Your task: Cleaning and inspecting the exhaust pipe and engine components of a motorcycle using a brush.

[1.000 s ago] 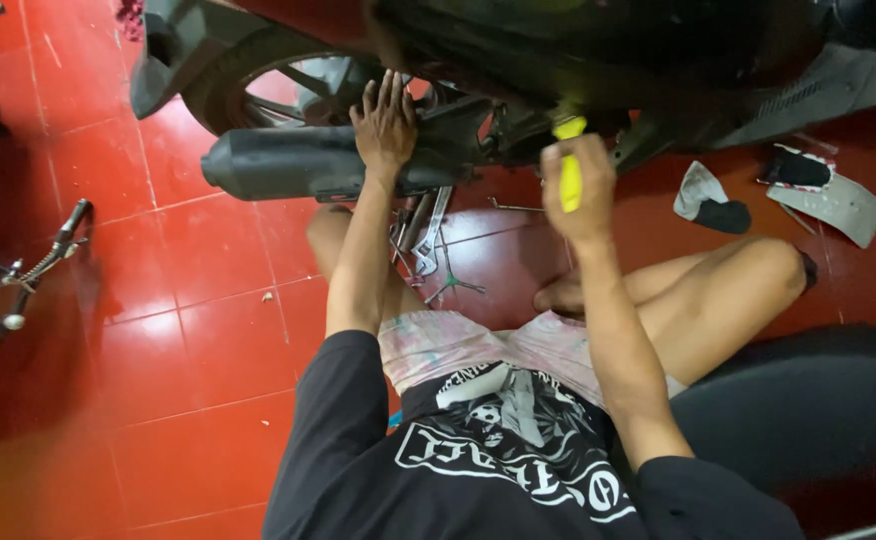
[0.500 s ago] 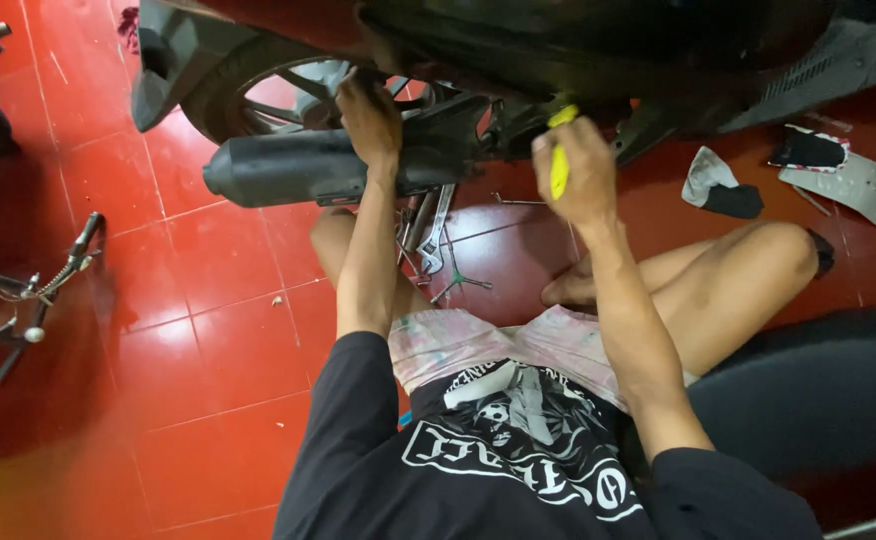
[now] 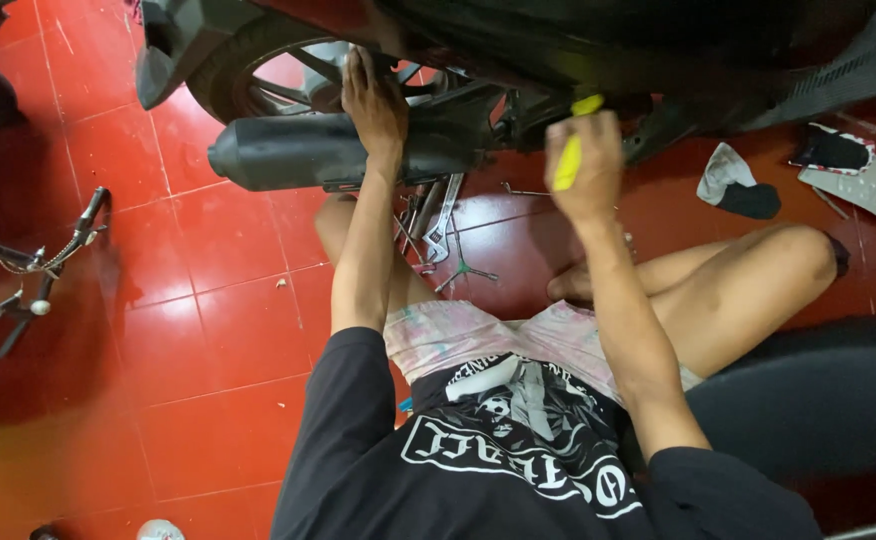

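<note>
A person sits cross-legged on the red tiled floor (image 3: 208, 330) beneath a motorcycle. At upper centre of the frame the left hand (image 3: 373, 105) lies flat and unclenched on the black exhaust muffler (image 3: 308, 150), beside the rear wheel (image 3: 258, 75). The right hand (image 3: 588, 165) is clenched around a yellow-handled screwdriver (image 3: 570, 150) aimed up at the underside. Judged from here, bracing the muffler firmly and keeping the tool square to the fastener would serve best. Wrenches (image 3: 438, 225) lie between the knees.
</note>
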